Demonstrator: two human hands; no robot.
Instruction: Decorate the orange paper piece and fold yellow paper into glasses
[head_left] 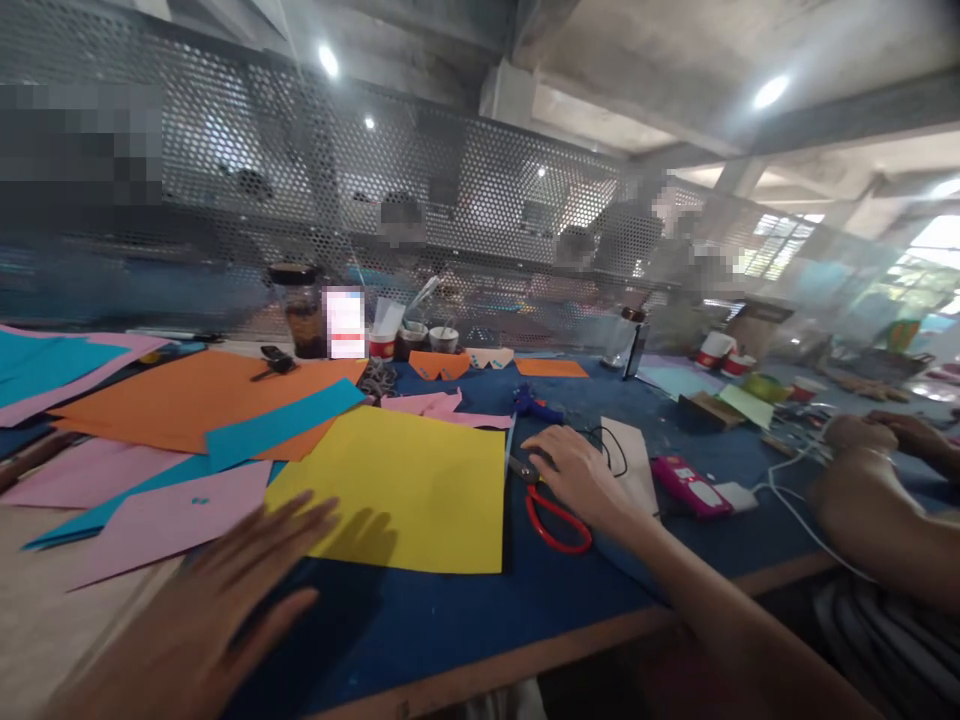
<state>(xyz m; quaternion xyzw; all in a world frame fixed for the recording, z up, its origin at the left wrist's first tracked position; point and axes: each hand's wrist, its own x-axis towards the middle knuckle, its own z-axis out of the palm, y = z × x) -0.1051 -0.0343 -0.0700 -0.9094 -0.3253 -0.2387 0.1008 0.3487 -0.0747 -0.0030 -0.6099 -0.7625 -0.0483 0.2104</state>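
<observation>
We logged the left hand with fingers spread and grasping nothing, over the near left corner of the yellow sheet, which lay flat on the blue tabletop. To its right, the right hand hung, fingers loosely bent, by red-handled scissors; whether it gripped them, we could not tell.

Blue tbl w/ yel. sheet, red-hdl scissors on top.
</observation>
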